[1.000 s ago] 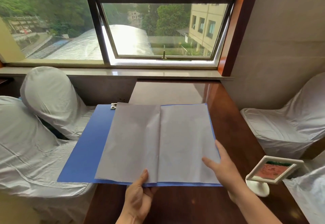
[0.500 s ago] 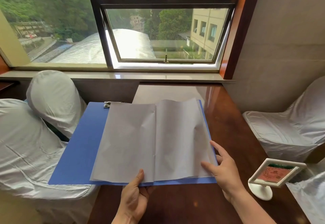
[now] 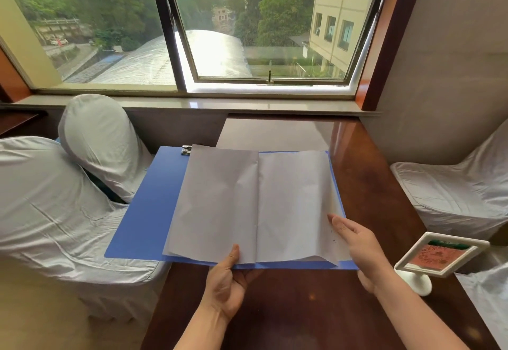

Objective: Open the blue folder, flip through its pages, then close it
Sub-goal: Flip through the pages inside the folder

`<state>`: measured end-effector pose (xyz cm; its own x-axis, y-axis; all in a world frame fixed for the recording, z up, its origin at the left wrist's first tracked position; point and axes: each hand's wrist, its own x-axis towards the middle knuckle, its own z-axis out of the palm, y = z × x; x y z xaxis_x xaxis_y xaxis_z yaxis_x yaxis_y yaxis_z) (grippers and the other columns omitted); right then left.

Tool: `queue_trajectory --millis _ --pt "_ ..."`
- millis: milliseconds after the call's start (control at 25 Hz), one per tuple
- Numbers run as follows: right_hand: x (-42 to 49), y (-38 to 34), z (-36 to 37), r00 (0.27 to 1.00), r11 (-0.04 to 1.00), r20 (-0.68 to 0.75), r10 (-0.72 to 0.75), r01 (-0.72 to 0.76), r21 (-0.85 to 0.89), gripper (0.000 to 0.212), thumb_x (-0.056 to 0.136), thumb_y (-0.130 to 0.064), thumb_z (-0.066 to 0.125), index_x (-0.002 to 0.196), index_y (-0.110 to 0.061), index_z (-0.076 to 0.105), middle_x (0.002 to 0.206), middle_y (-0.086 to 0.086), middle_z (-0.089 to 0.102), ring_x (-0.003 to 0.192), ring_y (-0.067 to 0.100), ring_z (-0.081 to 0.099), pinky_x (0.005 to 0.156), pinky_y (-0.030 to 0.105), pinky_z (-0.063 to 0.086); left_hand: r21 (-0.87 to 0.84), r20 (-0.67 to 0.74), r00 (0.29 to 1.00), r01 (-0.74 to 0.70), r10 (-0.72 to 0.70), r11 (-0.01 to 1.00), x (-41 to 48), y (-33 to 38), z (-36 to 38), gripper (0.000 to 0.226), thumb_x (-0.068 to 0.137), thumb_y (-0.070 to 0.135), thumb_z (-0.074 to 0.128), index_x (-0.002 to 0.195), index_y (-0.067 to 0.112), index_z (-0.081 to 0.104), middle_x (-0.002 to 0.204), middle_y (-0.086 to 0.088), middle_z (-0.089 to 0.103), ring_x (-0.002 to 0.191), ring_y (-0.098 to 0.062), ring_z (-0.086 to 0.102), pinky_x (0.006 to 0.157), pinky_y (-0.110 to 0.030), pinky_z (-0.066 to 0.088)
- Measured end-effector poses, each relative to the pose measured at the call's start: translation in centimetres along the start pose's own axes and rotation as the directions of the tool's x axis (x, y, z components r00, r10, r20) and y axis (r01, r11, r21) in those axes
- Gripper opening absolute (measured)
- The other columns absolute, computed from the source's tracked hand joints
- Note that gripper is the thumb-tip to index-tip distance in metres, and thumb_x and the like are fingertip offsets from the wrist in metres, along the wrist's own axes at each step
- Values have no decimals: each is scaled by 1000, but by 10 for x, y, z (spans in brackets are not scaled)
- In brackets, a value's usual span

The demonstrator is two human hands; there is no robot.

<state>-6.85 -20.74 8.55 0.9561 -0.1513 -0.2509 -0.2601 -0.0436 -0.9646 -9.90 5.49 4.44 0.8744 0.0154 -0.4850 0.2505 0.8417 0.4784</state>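
**Folder open, right sheet curling up**

Head view: the blue plastic folder (image 3: 148, 204) lies open on the glossy dark brown wooden table (image 3: 371, 184). Its left cover overhangs the table edge above a white cloth-covered chair (image 3: 55, 198). White paper pages (image 3: 220, 201) spread across it, and the right sheet curls up at its outer edge. The left hand (image 3: 228, 286) grips the folder's near edge at the fold, thumb on top. The right hand (image 3: 360, 248) meets the raised edge. I cannot tell whether it pinches the sheet.

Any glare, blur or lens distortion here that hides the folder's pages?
Head view: backlit by the large dark-framed window; glare whitens the glossy brown wooden table beyond the open blue plastic folder; wide-angle lens slants the frame's uprights; white paper pages look grey but sharp, print too small to read.
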Motion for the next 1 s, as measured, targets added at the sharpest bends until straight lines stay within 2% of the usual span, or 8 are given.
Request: queue_trajectory --millis 120,280,360,480,560,760,880,1000 --pt "0 0 2 997 950 65 -32 50 -307 62 81 -69 52 127 -31 68 134 -12 63 127 12 54 103 32 43 29 15 999 40 -40 999 0 -1 0 49 81 17 62 129 9 56 112 -19 73 94 -37 72 57 -46 61" --pt "-3 2 2 989 536 43 -143 114 -836 67 78 -86 18 134 -62 45 167 -4 -14 151 24 -16 120 49 -4 58 37 998 44 -46 997 -1 -5 0 46 80 19 63 125 11 58 106 -17 75 92 -39 72 56 -46 61" --pt "-7 -2 9 973 480 71 -221 172 -860 80 70 -92 3 138 -64 35 168 -1 -9 151 24 -20 119 50 -12 55 40 999 34 -36 998 -1 -7 -1 44 80 18 64 123 12 59 106 -16 75 92 -39 72 57 -47 61" --pt "-13 -16 19 952 719 117 -283 292 -631 103 62 -98 8 147 -48 33 162 -5 27 154 21 1 122 37 -4 26 55 998 11 -13 1000 2 -8 -1 41 81 16 63 122 13 59 106 -15 76 93 -37 72 58 -46 61" --pt "-20 -26 30 957 917 171 -234 276 -289 106 60 -99 32 150 -43 28 160 -16 28 150 8 18 114 8 16 15 56 998 5 -5 1000 3 -10 -1 43 80 16 64 122 13 59 107 -15 76 93 -37 72 58 -46 61" --pt "-31 -26 72 925 893 198 -323 367 -259 118 57 -99 33 154 -44 -5 160 -26 -8 137 -25 -9 110 2 0 -30 69 997 30 -28 999 1 -17 1 46 81 17 63 126 9 58 113 -19 72 97 -36 71 62 -43 61" --pt "-25 -23 86 902 908 104 -419 416 51 85 80 -79 46 153 -48 14 165 -11 18 150 11 22 118 37 32 -41 84 996 38 -34 998 -1 -18 1 45 81 17 62 126 11 58 110 -20 73 94 -37 72 61 -44 61" --pt "-20 -26 96 897 841 136 -421 329 429 55 93 -52 56 145 -37 44 144 6 55 129 32 57 96 54 54 -79 90 995 42 -35 996 -2 -16 2 45 80 19 61 125 11 57 109 -22 73 94 -40 71 61 -47 61"
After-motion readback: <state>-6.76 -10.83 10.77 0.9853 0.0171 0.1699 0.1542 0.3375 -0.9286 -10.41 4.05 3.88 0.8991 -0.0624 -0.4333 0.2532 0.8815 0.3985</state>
